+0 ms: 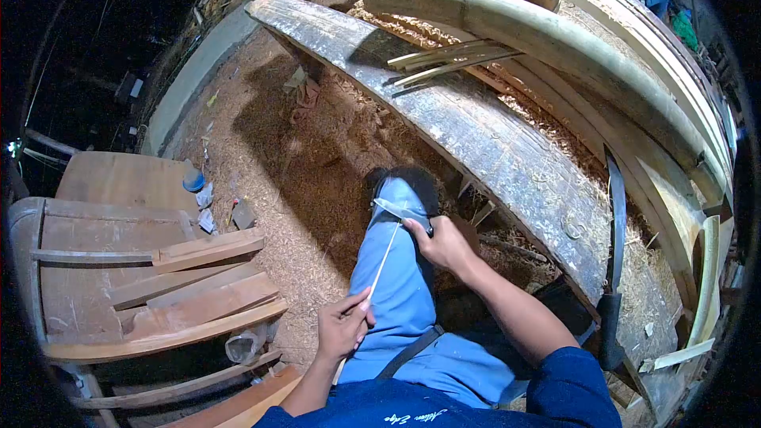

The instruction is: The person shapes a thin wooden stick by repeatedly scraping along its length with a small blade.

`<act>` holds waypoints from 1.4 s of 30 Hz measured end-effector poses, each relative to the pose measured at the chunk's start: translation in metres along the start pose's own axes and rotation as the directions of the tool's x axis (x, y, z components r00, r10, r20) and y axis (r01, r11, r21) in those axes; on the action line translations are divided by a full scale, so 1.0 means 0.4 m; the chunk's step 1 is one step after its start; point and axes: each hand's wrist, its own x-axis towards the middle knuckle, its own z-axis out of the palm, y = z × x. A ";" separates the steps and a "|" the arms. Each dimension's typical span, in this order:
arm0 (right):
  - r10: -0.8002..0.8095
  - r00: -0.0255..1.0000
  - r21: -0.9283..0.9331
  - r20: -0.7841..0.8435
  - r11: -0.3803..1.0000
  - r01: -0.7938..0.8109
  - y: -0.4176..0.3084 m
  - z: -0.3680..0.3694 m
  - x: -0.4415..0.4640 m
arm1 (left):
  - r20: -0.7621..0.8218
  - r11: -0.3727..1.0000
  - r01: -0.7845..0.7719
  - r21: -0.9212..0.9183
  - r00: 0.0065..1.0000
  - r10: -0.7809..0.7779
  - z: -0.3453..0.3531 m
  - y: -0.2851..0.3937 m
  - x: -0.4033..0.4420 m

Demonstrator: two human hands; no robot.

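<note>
My left hand [345, 325] is closed around a thin, pale stick [384, 268], which looks like a bamboo sliver and slants up over my blue-trousered leg [396, 301]. The stick's lower end passes below that hand toward my lap. In my right hand [445, 247] is a small knife [388, 207], its blade pointing left across the stick's upper end near my knee. The right thumb lies against the stick beside the blade. Most of the knife's handle is hidden in the fingers.
A worn plank bench [491, 143] runs diagonally ahead, bearing several bamboo strips [452, 66]. Along its right side lies a large machete [615, 222] with a dark handle. Behind is a thick bamboo pole [555, 36]. Wooden boards [198, 305] lie at left; shavings [293, 293] cover the floor.
</note>
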 end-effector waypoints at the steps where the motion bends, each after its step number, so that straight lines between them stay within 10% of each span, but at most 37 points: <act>1: 0.010 1.000 0.014 -0.014 1.000 -0.009 0.000 0.003 0.005 | -0.002 1.000 0.000 0.003 1.000 0.000 -0.009 -0.002 -0.013; 17: -0.169 0.985 -0.356 0.024 0.920 0.167 -0.053 -0.017 -0.065 | 0.032 1.000 -0.018 0.012 0.999 0.018 0.122 0.091 0.197; 31: -0.195 0.980 -0.302 -0.022 0.936 0.180 -0.007 0.007 -0.040 | 0.017 0.999 -0.015 -0.043 1.000 0.016 0.097 0.050 0.147; 35: 0.101 0.993 -0.092 -0.066 0.990 -0.107 0.032 0.007 0.003 | 0.036 0.997 0.040 -0.063 0.999 -0.038 0.060 0.039 0.090; 39: -0.024 0.998 0.241 -0.055 0.970 0.036 0.004 -0.012 -0.001 | 0.055 0.993 0.116 -0.020 0.992 -0.114 0.034 0.032 0.049; 42: 0.012 0.983 0.081 -0.182 0.997 0.003 0.011 0.001 0.011 | 0.081 0.992 0.115 -0.044 0.990 -0.112 0.038 0.038 0.060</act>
